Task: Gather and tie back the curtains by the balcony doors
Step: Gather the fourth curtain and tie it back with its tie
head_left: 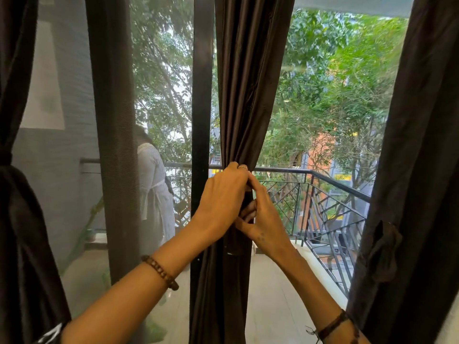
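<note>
Straight ahead at the balcony doors, seen from the head camera, the middle curtain (244, 83) hangs gathered into a narrow dark bunch beside the black door frame (202, 95), leaving open glass on either side of it. The left hand (223, 197) wraps round the bunch at the pinched waist, its fingers (239, 170) curled over the fabric at the level of the railing (330, 180) outside. The right hand (260, 219) sits just below and touching the left, fingers curled on a dark strip of fabric (248, 202) lying against the bunch; whether that strip is a tie or a fold of the curtain I cannot tell. At the left edge, another curtain (15, 219) is already cinched in. At the right edge, a third curtain (417, 170) hangs down, a dark tie (383, 247) dangling loose along its inner side. Between the middle bunch and the right curtain lies a wide gap showing the balcony floor (273, 294) and trees (335, 83). Behind the mesh screen (114, 145) to the left, a person in white (155, 194) stands on the balcony.
</note>
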